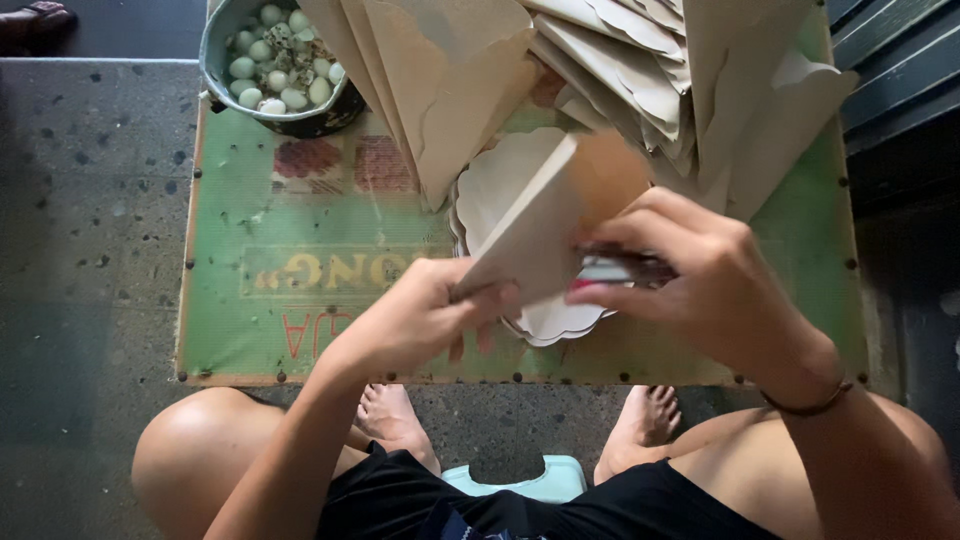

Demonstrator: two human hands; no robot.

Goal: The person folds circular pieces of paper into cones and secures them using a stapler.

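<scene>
At the far left, a dark round bowl [278,62] sits on the far-left corner of the low table [300,330], filled with small pale green eggs [270,60]. The table top is covered in green printed sheeting, studded along its edges, with a yellowish band of lettering and red lettering nearer the person, all seen upside down, and two reddish patches [345,165] just near of the bowl.

Across the far middle and far right of the table, a spread of tan paper bags [620,60] with scalloped edges fans out, leaning over one another. Below them, at the table's centre, lies a stack of pale scalloped paper pieces [500,185], partly covered by the hands.

The left hand [420,315] grips the near lower edge of a folded tan paper piece [555,215], thumb on top and fingers curled beneath, pinching it closed. The piece tilts up and away to the right, blurred at its far end, held just above the scalloped stack.

The right hand [700,275], with a thin bracelet [812,405] at the wrist, has its fingers bent around a small blurred object [615,268] with white and red on it, pressed against the paper piece; what the object is cannot be told.

Near the bottom, bare knees and feet flank a pale green stool [550,480] on the speckled grey floor [90,250].
</scene>
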